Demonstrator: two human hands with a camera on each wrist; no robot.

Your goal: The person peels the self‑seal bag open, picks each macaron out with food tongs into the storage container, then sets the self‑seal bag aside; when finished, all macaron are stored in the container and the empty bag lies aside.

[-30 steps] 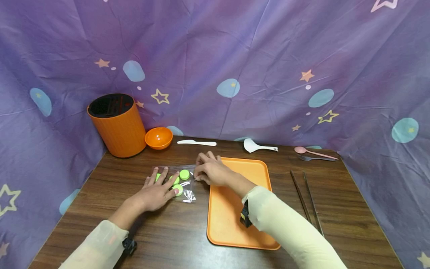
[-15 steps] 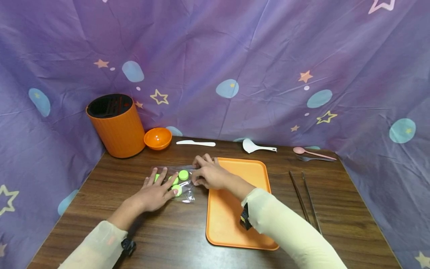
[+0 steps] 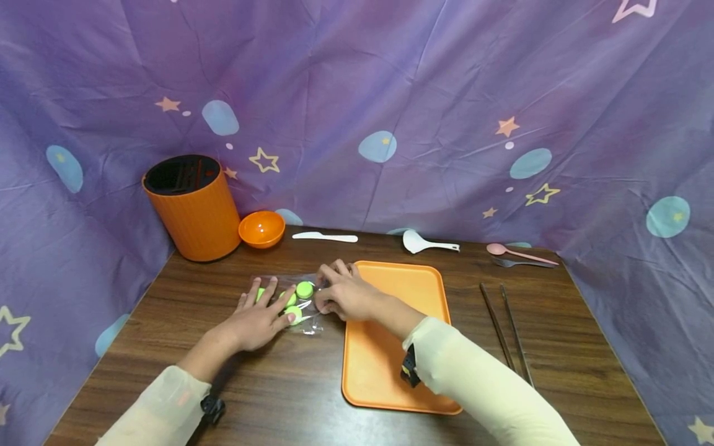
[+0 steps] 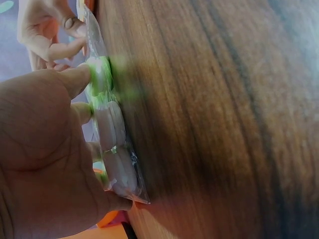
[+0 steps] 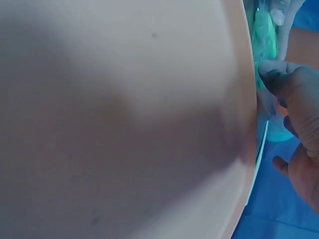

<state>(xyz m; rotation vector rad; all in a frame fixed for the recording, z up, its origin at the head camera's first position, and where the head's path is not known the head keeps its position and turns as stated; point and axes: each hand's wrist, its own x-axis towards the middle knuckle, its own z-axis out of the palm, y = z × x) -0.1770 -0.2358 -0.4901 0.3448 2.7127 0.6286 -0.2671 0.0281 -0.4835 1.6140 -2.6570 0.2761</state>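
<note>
A clear plastic bag [image 3: 313, 328] holding several round, bright green pieces [image 3: 304, 290] lies flat on the table, left of the orange tray [image 3: 385, 371]. My left hand [image 3: 258, 325] rests on the bag with its fingers spread and straight, partly covering the green pieces. At the bag's right edge, my right hand [image 3: 352, 296] pinches the plastic between thumb and curled fingers, its wrist above the tray. The left wrist view shows the bag [image 4: 95, 40] side-on under the left hand [image 4: 45, 154]. In the right wrist view, the thumb of my right hand [image 5: 304, 107] is against the bag's edge.
Behind the bag are an orange knife block [image 3: 198, 217], an orange bowl [image 3: 262, 230] and a white knife [image 3: 325, 236]. Toward the right lie a white ladle [image 3: 426, 243], a pink spoon [image 3: 515, 251], a grey fork [image 3: 521, 263] and two dark chopsticks [image 3: 499, 328].
My right hand has shifted slightly left and toward me along the bag's right edge. My left hand stays in place on the bag.
</note>
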